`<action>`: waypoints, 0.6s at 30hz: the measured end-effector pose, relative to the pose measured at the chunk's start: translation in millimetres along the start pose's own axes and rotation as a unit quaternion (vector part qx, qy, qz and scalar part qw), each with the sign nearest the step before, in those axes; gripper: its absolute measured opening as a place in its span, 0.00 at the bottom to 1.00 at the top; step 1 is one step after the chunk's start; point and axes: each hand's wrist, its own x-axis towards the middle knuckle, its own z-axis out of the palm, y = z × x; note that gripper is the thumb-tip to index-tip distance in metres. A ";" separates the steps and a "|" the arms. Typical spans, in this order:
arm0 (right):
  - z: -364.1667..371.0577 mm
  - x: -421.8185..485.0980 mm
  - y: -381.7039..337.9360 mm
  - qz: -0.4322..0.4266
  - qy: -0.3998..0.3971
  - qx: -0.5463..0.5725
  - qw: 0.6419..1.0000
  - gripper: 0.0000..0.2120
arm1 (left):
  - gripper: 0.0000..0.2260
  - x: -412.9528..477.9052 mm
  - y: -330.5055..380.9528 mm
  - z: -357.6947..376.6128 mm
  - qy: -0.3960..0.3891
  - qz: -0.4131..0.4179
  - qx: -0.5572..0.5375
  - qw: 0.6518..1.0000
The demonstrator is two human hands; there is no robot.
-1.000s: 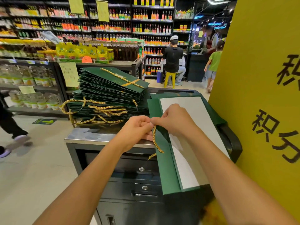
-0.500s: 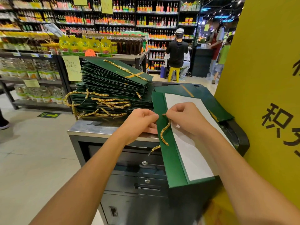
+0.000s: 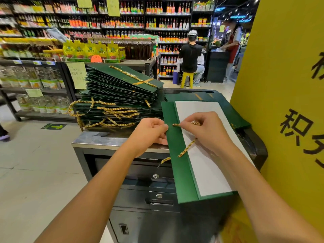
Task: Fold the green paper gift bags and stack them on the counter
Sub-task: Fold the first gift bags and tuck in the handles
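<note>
Since half a second back: right hand (image 3: 205, 130) has drawn the gold cord (image 3: 185, 149) rightward onto the white panel. Thumb and fingertips pinch the cord. Left hand (image 3: 149, 133), fingers curled, pinches the left edge of the green bag (image 3: 177, 165). Bag lies flat at centre frame, near end overhanging the counter (image 3: 98, 140). Farther back, left of it: stack of folded bags (image 3: 119, 95) on the same counter, gold handles trailing out.
</note>
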 end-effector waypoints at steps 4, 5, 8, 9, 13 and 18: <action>2.1 -2.8 3.9 0.041 -0.012 0.060 0.997 0.06 | 0.08 0.4 -0.3 -0.5 -0.003 0.000 -0.005 1.000; 2.0 -3.0 5.5 0.050 -0.013 0.069 0.996 0.07 | 0.08 0.5 -0.2 -0.7 -0.006 -0.001 -0.008 1.000; 0.7 -3.1 6.3 0.063 -0.016 0.126 0.990 0.08 | 0.10 0.2 0.7 -0.2 -0.012 -0.004 -0.005 1.000; -0.1 -2.8 6.4 0.070 -0.013 0.144 0.987 0.08 | 0.10 -0.1 1.6 0.3 -0.011 -0.005 0.002 1.000; -0.3 -2.6 7.4 0.071 -0.004 0.140 0.988 0.07 | 0.08 -2.1 5.0 1.5 -0.003 -0.007 0.025 1.000; -1.9 -13.1 4.7 -0.022 0.009 0.052 0.998 0.08 | 0.05 -5.4 6.3 3.2 0.004 -0.005 0.018 1.000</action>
